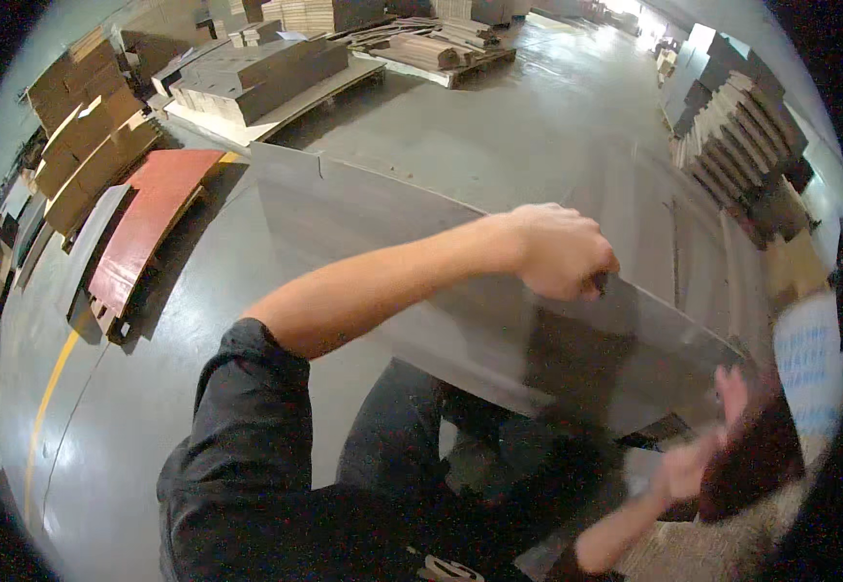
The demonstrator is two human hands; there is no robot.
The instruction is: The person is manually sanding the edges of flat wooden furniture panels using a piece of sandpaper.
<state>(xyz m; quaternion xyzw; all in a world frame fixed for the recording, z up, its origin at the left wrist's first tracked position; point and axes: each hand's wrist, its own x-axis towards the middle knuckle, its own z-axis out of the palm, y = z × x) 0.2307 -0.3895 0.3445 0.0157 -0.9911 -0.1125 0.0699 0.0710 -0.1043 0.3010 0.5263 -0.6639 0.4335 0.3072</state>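
Grey panel [479, 335] slants before a person's legs [389, 427] over the floor [159, 407], its upper edge pinched by the left hand [565, 252]; near its right end, the right hand [695, 462] is blurred, its grip impossible to tell.

Stacked cardboard [77, 87], loaded pallets [484, 64] and a yellow floor line [51, 388] suggest a warehouse or factory hall.

At my eleven o'clock I see a low rectangular stack of grey boards [264, 80]; at ten, a long flat red panel [150, 225].
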